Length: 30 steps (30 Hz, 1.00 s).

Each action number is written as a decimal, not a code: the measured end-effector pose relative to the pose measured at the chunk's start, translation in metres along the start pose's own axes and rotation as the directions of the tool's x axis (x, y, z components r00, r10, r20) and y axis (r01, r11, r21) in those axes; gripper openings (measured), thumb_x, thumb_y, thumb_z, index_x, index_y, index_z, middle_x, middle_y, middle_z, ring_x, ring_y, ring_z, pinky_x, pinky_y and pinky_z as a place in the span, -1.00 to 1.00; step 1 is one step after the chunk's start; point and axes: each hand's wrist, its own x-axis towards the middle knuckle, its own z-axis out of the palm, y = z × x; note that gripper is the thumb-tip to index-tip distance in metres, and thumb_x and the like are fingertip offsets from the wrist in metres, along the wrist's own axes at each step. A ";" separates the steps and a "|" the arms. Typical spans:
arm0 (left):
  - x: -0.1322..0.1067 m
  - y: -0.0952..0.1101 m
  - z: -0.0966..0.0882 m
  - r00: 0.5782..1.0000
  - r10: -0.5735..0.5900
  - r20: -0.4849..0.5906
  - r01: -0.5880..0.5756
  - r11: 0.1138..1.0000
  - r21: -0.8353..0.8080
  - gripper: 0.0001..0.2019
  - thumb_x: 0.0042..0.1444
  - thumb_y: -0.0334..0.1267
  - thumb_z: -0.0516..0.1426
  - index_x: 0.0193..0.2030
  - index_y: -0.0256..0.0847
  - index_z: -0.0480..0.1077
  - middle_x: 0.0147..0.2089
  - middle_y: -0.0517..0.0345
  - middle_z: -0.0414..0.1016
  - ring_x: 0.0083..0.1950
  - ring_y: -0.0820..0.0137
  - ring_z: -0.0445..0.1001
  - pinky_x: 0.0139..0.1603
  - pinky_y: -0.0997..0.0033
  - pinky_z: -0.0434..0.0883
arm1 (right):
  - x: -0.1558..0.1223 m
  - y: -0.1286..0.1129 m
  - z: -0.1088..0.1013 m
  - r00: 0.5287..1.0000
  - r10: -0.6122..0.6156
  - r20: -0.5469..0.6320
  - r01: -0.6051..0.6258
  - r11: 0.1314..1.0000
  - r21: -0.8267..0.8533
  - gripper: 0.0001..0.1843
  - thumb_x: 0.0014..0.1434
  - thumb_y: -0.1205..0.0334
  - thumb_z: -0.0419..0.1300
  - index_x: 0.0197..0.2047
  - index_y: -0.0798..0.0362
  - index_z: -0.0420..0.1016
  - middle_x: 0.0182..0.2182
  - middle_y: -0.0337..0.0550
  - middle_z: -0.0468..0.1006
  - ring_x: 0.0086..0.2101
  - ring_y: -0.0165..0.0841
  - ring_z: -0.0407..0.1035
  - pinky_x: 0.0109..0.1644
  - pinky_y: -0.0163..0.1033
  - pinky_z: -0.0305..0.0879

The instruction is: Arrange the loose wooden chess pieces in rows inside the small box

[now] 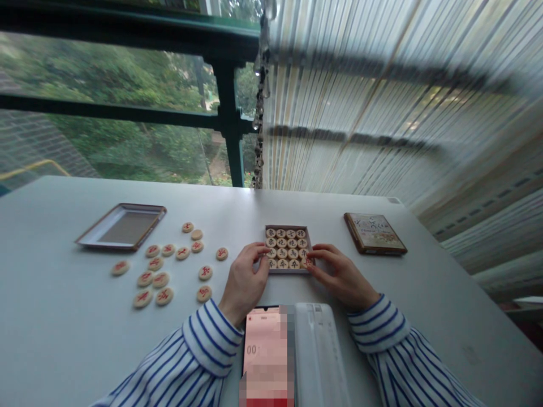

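Observation:
A small square box in front of me holds several round wooden Chinese chess pieces in rows, most with black characters. My left hand is at the box's left side, with thumb and forefinger closed on its edge beside a piece. At the opposite side, the thumb and forefinger of my right hand pinch at a red-marked Chinese chess piece in the near right corner. Fingertips partly cover that piece. More loose Chinese chess pieces, nearly all red-marked, lie scattered left of my left hand; one shows a blank face.
An open shallow tray-like lid lies at the far left. A brown decorated box rests at the right. Near me are a phone and a white device. Behind the white table stand a window and a string curtain.

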 end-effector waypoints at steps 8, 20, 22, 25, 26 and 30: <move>0.000 -0.001 0.001 1.000 0.008 -0.009 -0.008 1.000 0.000 -0.81 0.06 -0.39 0.00 -0.21 -0.22 0.38 -0.09 0.07 0.40 -0.05 0.38 0.38 -0.04 0.35 0.37 | 0.000 0.001 0.000 1.000 -0.008 -0.001 0.008 1.000 -0.001 -0.72 0.09 0.13 0.11 -0.15 0.05 0.45 -0.13 -0.04 0.39 -0.10 -0.30 0.29 0.03 -0.14 0.23; 0.000 0.001 0.000 1.000 0.006 -0.016 -0.005 1.000 0.007 -0.80 0.05 -0.40 0.00 -0.20 -0.22 0.38 -0.08 0.07 0.41 -0.06 0.38 0.38 -0.06 0.35 0.38 | 0.001 0.001 -0.002 0.995 -0.007 -0.098 0.008 1.000 0.007 -0.78 0.10 0.19 0.10 -0.21 0.07 0.43 -0.19 -0.06 0.43 -0.15 -0.31 0.32 -0.06 -0.19 0.27; 0.000 0.001 0.001 1.000 0.005 -0.015 -0.005 1.000 0.004 -0.80 0.06 -0.40 0.00 -0.20 -0.23 0.38 -0.08 0.06 0.40 -0.05 0.38 0.38 -0.07 0.36 0.38 | 0.002 0.003 -0.002 0.986 0.002 -0.167 -0.001 1.000 0.008 -0.81 0.10 0.21 0.09 -0.23 0.09 0.42 -0.23 -0.07 0.45 -0.20 -0.33 0.33 -0.14 -0.22 0.29; 0.000 0.001 0.001 1.000 0.014 -0.016 -0.014 1.000 0.001 -0.80 0.06 -0.40 -0.01 -0.19 -0.23 0.37 -0.07 0.06 0.39 -0.04 0.38 0.37 -0.06 0.35 0.38 | 0.002 0.006 -0.002 0.967 0.008 -0.255 -0.011 1.000 -0.011 -0.83 0.11 0.24 0.06 -0.26 0.09 0.42 -0.29 -0.09 0.46 -0.27 -0.35 0.34 -0.24 -0.24 0.30; 0.000 0.001 0.001 1.000 0.020 -0.019 -0.020 1.000 0.004 -0.80 0.06 -0.41 -0.01 -0.19 -0.23 0.37 -0.07 0.06 0.39 -0.04 0.38 0.37 -0.05 0.35 0.38 | 0.002 0.006 -0.002 0.961 0.005 -0.275 -0.012 1.000 -0.021 -0.84 0.12 0.25 0.05 -0.28 0.09 0.42 -0.31 -0.09 0.46 -0.29 -0.35 0.34 -0.25 -0.24 0.30; -0.001 0.004 0.000 0.997 0.069 -0.033 -0.068 0.997 0.028 -0.79 0.05 -0.42 -0.01 -0.18 -0.23 0.36 -0.07 0.04 0.39 -0.02 0.35 0.36 -0.03 0.29 0.37 | 0.003 0.005 -0.002 0.947 -0.017 -0.320 0.000 0.999 -0.053 -0.84 0.12 0.25 0.03 -0.31 0.08 0.41 -0.36 -0.11 0.47 -0.32 -0.35 0.34 -0.26 -0.23 0.30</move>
